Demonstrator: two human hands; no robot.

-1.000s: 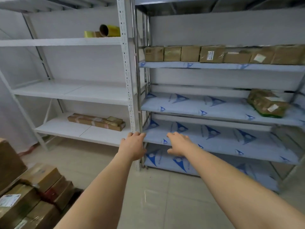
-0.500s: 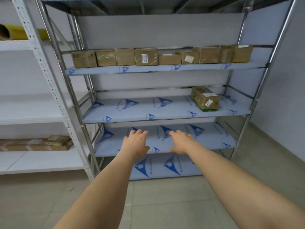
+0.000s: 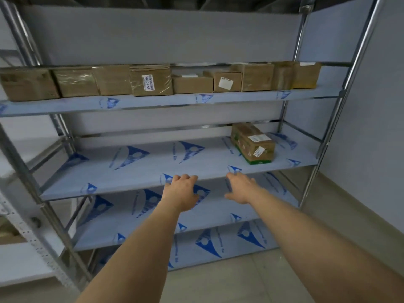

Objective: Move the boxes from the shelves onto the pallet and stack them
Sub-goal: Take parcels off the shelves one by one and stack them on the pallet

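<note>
A metal shelf rack (image 3: 341, 101) wrapped in blue-printed film fills the view. On its upper shelf a row of cardboard boxes (image 3: 150, 80) stands side by side. One shelf lower, toward the rack's right end, lies a single taped box (image 3: 253, 144). In front of that lower shelf's edge, the left hand (image 3: 181, 192) and right hand (image 3: 240, 188) reach forward, fingers relaxed and holding nothing.

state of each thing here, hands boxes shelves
left hand: open, empty, reaching toward the shelves
right hand: open, empty, reaching
row of boxes: upright, side by side on upper shelf
single box: alone, angled on middle shelf
</note>
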